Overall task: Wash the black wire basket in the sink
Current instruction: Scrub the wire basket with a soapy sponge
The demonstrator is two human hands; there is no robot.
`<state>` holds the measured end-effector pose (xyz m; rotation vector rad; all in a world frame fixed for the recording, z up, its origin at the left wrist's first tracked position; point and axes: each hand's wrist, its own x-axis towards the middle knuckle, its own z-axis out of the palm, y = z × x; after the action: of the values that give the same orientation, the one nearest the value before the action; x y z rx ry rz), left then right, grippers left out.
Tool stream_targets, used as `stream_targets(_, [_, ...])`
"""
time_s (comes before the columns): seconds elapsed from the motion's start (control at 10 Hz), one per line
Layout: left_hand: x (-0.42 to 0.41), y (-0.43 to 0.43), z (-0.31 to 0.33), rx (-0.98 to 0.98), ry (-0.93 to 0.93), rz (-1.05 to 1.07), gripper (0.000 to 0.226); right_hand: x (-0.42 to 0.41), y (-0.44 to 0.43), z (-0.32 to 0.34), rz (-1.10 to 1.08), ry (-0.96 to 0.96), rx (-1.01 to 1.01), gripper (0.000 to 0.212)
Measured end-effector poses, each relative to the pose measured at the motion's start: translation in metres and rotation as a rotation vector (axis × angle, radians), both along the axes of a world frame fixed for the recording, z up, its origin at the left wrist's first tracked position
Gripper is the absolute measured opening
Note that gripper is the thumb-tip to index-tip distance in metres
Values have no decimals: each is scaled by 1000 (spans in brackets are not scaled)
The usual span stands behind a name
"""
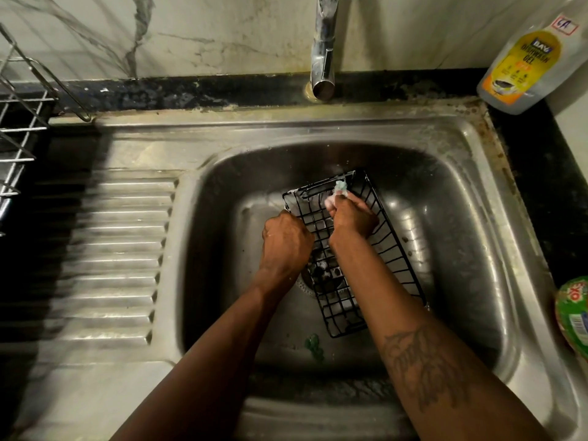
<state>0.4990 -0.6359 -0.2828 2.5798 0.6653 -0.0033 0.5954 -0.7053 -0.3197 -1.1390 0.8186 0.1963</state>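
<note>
- A silver wire dish rack (19,128) is standing at the far left, beside the ribbed stainless steel drainboard (121,249).
- The left hand (286,240) is gripping the left long rim of the black rectangular wire basket (392,247), fingers curled tight round the wire, apparently steadying it.
- The basket is lying on the floor of the stainless steel sink basin (461,218), over the drain. Its long axis is running from the far end below the chrome tap (323,58) back toward the person, leaning rightward as it comes nearer.
- A small green blob (313,343) is sitting on the basin floor just off the basket's near corner.
- The right hand (353,218) is reaching inside the basket, fingers closed round a pale green foamy scrubber (340,186) and pressing it against the far end wall — the scrubbing step seems to be in hand.
- Most of the basket's length is lying nearer the person than the scrubber, so the next strokes would likely be pulling back along that axis; the right hand is the better placed.
- No water is running from the tap.
- A clear bottle of dishwash gel with a yellow label (521,65) is standing at the back right corner — a green round container (572,310) is showing at the right edge.
</note>
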Motion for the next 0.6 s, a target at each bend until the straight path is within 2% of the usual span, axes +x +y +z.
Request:
stream_targets(0.1, [-1,-1,5,19,32,-65,23,-17,4,6,210,-48,-146,16])
stream_targets(0.2, [-2,1,9,-2,-15,-21,21,-21,19,7,432,-140,-107,22])
stream_targets(0.4, [1,3,16,-29,-5,-31,28,-25,23,14,473,-175,-18,9])
stream_targets(0.5, [2,4,11,12,1,-36,28,-28,19,16,521,-167,1,12])
stream_targets(0.6, [1,3,7,2,1,-47,27,-24,24,13,584,-242,-132,14])
